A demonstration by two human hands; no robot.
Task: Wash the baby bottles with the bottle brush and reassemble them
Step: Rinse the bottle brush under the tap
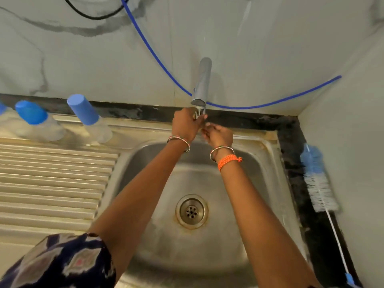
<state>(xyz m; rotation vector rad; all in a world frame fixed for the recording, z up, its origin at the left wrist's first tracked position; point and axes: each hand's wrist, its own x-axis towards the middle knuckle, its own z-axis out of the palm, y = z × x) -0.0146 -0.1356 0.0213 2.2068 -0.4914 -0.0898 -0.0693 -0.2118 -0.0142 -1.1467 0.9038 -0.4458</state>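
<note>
Presently, both arms are being extended over the steel sink (268, 163) toward the chrome tap (202, 84) mounted at the rear wall. The left hand (185, 123) is being held at the base of the tap, its fingers curled round the fitting there. The right hand (218, 134) is being held just beside and slightly below it, fingers loosely bent beneath the spout; whether anything is being held in it cannot be told, as the fingertips are blurred. Bangles are being worn on both wrists, and an orange braided band (228, 161) on the right. The baby bottles are being kept upright at the back of the ribbed draining board (52, 183), left of the basin: one clear bottle with a blue cap (89, 117) nearest the basin, a second bottle (37, 121) further left, and a third being cut off by the left edge of the view. All visible caps are on. The bottle brush (318, 183) is being left on the dark counter strip to the right of the sink, bristle head toward the wall, thin white handle running toward the viewer. A blue hose (166, 73) is being hung across the wall behind the tap
</note>
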